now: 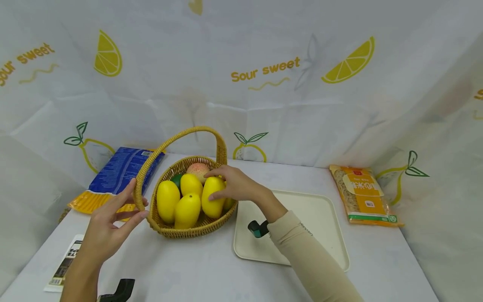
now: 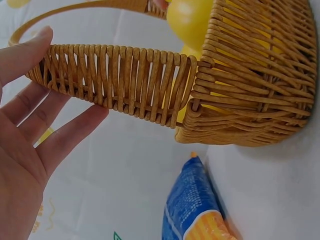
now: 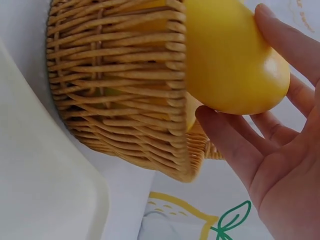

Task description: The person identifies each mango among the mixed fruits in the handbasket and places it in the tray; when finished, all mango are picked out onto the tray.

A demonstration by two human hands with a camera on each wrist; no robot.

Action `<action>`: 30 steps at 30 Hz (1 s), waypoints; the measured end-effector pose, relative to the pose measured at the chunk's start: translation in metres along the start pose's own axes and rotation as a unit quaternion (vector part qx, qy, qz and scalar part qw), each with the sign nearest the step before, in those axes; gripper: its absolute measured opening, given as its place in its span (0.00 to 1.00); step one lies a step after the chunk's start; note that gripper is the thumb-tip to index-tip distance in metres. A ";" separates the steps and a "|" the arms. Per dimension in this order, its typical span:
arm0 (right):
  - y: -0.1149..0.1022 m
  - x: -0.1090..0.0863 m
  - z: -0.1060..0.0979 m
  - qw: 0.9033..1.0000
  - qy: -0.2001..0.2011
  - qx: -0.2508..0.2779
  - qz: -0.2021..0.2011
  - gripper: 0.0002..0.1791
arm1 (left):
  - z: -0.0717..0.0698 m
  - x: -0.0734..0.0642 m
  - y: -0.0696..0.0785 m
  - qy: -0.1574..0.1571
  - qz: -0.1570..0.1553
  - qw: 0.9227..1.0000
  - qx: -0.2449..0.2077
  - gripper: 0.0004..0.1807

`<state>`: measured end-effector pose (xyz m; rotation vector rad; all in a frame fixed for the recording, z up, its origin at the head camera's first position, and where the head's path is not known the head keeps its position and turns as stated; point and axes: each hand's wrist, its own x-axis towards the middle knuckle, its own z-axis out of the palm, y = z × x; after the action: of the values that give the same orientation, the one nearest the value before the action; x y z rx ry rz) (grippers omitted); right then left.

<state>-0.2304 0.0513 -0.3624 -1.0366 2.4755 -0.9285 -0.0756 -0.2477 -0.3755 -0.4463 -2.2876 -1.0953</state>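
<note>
Right hand point(image 1: 237, 183): thumb and fingers pinching yellow mango point(image 1: 213, 197). Mango lies between digits, left of palm, at right side of wicker basket point(image 1: 188, 232). Left hand point(image 1: 109, 222): pinching left side of handle point(image 1: 149, 161). Beige tray point(image 1: 320, 218): right of basket.

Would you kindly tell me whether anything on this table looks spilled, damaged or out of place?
Nothing stands out. The right hand grips one yellow fruit; the other fruits lie inside the basket, whose handle the left hand holds. The tray lies flat, and I see no spill or damage.
</note>
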 end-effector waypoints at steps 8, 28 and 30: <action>-0.001 -0.010 -0.015 0.999 0.032 0.022 0.002 0.34 | 0.001 -0.001 -0.001 0.007 -0.004 1.000 0.001 0.52; 0.008 -0.039 -0.047 0.998 0.040 0.040 0.000 0.27 | 0.000 0.000 -0.003 -0.002 0.023 1.000 -0.003 0.52; 0.008 -0.043 -0.051 0.998 0.037 0.051 0.005 0.28 | -0.001 0.000 -0.003 -0.004 0.025 1.000 0.002 0.52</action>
<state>-0.2300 0.1090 -0.3288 -0.9735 2.4611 -1.0969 -0.0768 -0.2502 -0.3771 -0.5044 -2.2720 -1.0664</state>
